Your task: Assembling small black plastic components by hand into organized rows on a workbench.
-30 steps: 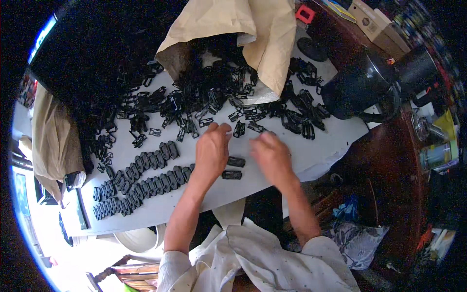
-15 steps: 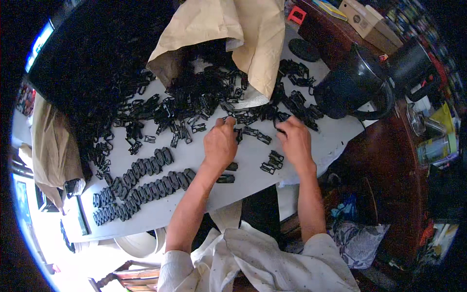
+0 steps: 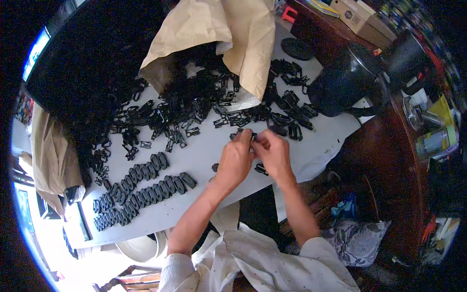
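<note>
Spilling black clips (image 3: 204,104), a tan paper bag (image 3: 219,34) lies open above both hands (image 3: 255,153)

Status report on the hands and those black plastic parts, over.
Left hand and right hand together over the white table, pinching a small black plastic part. Loose heap beyond, neat rows left. Nothing in the way.

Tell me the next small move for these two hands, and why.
Probably press the two halves together. Both hands, left hand and right hand, meet over a small black plastic piece pinched between their fingers, above the white table. Finished pieces lie in neat rows to the left, so it likely joins them afterwards.
</note>
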`<act>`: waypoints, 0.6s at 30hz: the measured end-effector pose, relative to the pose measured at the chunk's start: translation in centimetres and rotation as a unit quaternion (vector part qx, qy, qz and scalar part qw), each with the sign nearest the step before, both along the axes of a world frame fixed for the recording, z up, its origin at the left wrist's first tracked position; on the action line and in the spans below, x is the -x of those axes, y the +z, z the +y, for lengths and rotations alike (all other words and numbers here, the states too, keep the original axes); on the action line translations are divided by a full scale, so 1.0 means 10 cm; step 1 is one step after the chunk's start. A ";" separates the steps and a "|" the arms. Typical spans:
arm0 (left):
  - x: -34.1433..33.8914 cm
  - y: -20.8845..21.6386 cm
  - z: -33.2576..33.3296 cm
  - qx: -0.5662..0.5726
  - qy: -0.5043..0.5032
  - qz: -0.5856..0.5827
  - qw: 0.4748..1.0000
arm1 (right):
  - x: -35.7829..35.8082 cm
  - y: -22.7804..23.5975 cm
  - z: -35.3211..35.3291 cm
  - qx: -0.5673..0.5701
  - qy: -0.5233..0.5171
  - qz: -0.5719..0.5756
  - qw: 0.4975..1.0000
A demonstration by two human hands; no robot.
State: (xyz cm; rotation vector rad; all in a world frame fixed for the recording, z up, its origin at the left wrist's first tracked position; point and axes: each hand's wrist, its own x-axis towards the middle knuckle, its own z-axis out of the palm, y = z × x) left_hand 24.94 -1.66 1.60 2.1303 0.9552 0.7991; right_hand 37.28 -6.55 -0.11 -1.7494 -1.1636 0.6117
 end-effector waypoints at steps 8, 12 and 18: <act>0.19 0.16 0.04 0.000 -0.003 0.021 1.000 | -0.61 0.10 -0.15 -0.069 -0.111 -0.319 0.939; 0.19 0.00 0.04 0.024 -0.042 -0.036 0.998 | -0.86 0.12 -0.20 0.029 -0.183 -0.334 0.924; 0.13 -0.13 0.01 0.000 -0.081 0.079 0.994 | -1.03 -0.10 -0.18 0.031 -0.174 -0.275 0.945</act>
